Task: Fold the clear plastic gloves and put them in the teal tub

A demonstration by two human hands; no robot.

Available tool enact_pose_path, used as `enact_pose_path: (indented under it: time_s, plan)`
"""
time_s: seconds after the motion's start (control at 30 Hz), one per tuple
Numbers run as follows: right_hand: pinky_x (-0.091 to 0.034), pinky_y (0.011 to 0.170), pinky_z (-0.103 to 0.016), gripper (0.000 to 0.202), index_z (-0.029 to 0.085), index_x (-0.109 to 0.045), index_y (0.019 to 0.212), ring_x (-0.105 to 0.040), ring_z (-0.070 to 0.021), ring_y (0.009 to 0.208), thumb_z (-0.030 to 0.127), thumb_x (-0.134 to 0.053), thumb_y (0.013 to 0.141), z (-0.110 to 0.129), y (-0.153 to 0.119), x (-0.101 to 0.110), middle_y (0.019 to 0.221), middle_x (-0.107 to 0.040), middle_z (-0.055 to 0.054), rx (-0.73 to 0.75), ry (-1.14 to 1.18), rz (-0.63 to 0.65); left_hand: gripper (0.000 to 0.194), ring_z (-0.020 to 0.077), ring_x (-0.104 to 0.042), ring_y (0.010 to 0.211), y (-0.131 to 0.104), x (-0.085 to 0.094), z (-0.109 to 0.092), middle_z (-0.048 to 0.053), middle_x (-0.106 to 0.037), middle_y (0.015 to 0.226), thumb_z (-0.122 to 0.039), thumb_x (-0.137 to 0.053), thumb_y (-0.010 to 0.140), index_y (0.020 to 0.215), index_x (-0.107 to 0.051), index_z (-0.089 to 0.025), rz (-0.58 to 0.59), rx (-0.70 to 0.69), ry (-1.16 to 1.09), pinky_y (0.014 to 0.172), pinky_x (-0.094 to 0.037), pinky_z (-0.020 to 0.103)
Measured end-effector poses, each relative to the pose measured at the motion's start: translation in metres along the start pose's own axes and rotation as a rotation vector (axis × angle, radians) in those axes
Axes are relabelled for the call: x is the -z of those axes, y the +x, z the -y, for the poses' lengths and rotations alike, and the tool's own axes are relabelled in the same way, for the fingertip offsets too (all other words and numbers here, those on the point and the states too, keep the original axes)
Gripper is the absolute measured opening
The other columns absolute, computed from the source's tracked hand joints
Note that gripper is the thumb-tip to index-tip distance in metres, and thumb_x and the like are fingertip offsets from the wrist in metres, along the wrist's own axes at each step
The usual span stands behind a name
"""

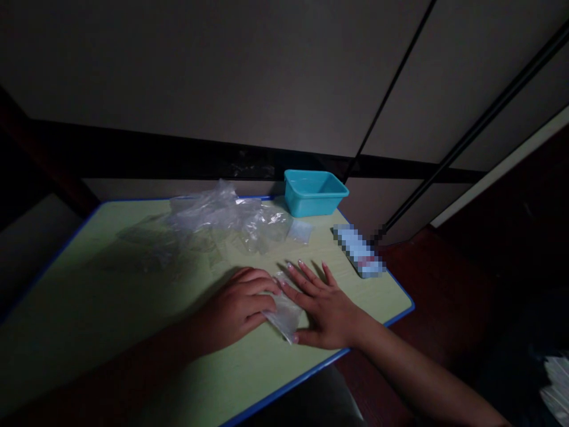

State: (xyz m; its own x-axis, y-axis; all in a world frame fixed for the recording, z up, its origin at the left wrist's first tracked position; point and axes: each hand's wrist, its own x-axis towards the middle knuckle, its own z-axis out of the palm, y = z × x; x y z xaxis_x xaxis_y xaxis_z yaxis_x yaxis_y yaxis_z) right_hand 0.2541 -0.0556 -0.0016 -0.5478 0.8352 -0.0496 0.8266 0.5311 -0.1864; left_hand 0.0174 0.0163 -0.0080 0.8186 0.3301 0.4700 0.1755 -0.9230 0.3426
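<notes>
The left hand (244, 305) is curling its fingers over the left edge of a small clear plastic bag (285, 314), at the lower centre of the frame; whether it is pinching the plastic, I cannot tell. The right hand (326, 308) is lying palm down with fingers spread, its thumb and index finger touching the bag's right side. Both hands are working over a pale green table (240, 373) with a blue edge. Beyond them, from left of centre to the middle of the frame, a loose heap of clear plastic (213, 216) is spreading over the tabletop, crumpled and catching light. At its right end a small whitish packet (300, 231) is lying flat, just in front of a turquoise bin (315, 201) that is standing upright at the table's far corner. Right of centre, a pale blue, pixelated object (360, 252) is resting along the table's right edge. Nothing is standing between the hands and the bag, which is looking thin, cloudy and lightly wrinkled, one corner pointing toward the bottom of the frame.
</notes>
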Motion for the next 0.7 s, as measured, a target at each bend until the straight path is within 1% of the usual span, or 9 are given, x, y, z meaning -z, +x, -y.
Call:
enact_pose_path:
  time_s: [0.1,0.17,0.23,0.3,0.37,0.43,0.53,0.6,0.7]
  plan:
    - [0.006,0.109,-0.064,0.096,0.02,-0.015,0.152,-0.006,-0.0372,0.144,0.068,-0.054,0.078,0.005,-0.005,0.002,0.159,-0.007,-0.012,0.007,0.001,-0.044,0.014,0.0208,-0.057,0.104,0.001,0.0,-0.004,0.001,-0.072,0.1,-0.018,-0.056,0.089,0.085,-0.068,-0.023,0.031,-0.03,-0.02,0.092,-0.043,0.035]
    - [0.003,0.11,-0.064,0.092,0.019,-0.02,0.151,-0.012,-0.036,0.144,0.063,-0.055,0.079,0.011,-0.012,0.0,0.158,-0.013,-0.013,0.002,0.002,-0.107,0.014,0.0208,-0.057,0.105,0.002,0.001,-0.006,0.0,-0.073,0.1,-0.017,-0.055,0.09,0.086,-0.068,-0.022,0.043,-0.027,-0.032,0.093,-0.043,0.035]
    - [-0.009,0.113,-0.06,0.076,0.018,-0.031,0.148,-0.024,-0.032,0.141,0.053,-0.055,0.085,0.019,-0.02,-0.005,0.154,-0.027,-0.014,-0.02,0.008,-0.188,0.014,0.0207,-0.058,0.107,0.002,0.0,-0.009,0.0,-0.073,0.102,-0.018,-0.055,0.09,0.088,-0.068,-0.022,0.045,-0.038,-0.036,0.096,-0.043,0.037]
    - [-0.021,0.113,-0.054,0.058,0.017,-0.046,0.14,-0.039,-0.0287,0.134,0.044,-0.052,0.088,0.027,-0.027,-0.012,0.145,-0.045,-0.014,-0.028,0.025,-0.264,0.014,0.0207,-0.058,0.109,0.002,-0.001,-0.011,0.001,-0.073,0.104,-0.018,-0.054,0.091,0.094,-0.068,-0.022,0.041,-0.047,-0.03,0.1,-0.041,0.039]
    - [-0.03,0.111,-0.05,0.045,0.014,-0.057,0.129,-0.05,-0.0272,0.125,0.037,-0.051,0.09,0.034,-0.031,-0.018,0.133,-0.057,-0.014,-0.027,0.052,-0.333,0.016,0.0207,-0.058,0.111,0.001,-0.003,-0.011,0.002,-0.072,0.106,-0.017,-0.053,0.091,0.098,-0.067,-0.022,0.039,-0.049,-0.019,0.104,-0.038,0.04]
    - [-0.036,0.108,-0.046,0.039,0.012,-0.062,0.123,-0.055,-0.0264,0.119,0.03,-0.052,0.09,0.039,-0.032,-0.023,0.126,-0.062,-0.014,-0.033,0.084,-0.394,0.017,0.0202,-0.058,0.113,-0.001,-0.005,-0.01,0.002,-0.072,0.107,-0.016,-0.051,0.091,0.098,-0.066,-0.022,0.055,-0.045,-0.015,0.106,-0.037,0.04]
    - [-0.041,0.106,-0.043,0.035,0.01,-0.063,0.121,-0.059,-0.0249,0.113,0.021,-0.052,0.089,0.042,-0.03,-0.026,0.12,-0.066,-0.014,-0.035,0.146,-0.468,0.015,0.0201,-0.058,0.113,-0.004,-0.006,-0.009,0.004,-0.07,0.107,-0.016,-0.053,0.09,0.096,-0.066,-0.021,0.111,-0.025,-0.035,0.104,-0.04,0.038]
    - [-0.042,0.105,-0.043,0.034,0.013,-0.063,0.121,-0.06,-0.0234,0.111,0.017,-0.052,0.088,0.04,-0.029,-0.026,0.117,-0.068,-0.012,-0.019,0.208,-0.503,0.016,0.0215,-0.057,0.113,-0.005,-0.007,-0.007,0.007,-0.067,0.113,-0.017,-0.06,0.086,0.101,-0.065,-0.02,0.138,0.023,-0.06,0.1,-0.044,0.037]
    - [-0.042,0.105,-0.042,0.033,0.017,-0.064,0.119,-0.062,-0.0213,0.11,0.015,-0.052,0.088,0.037,-0.029,-0.024,0.114,-0.07,-0.008,-0.03,0.349,-0.517,0.029,0.0227,-0.055,0.112,-0.004,-0.006,-0.005,0.008,-0.064,0.115,-0.019,-0.07,0.079,0.107,-0.064,-0.02,0.13,0.094,-0.113,0.095,-0.045,0.035]
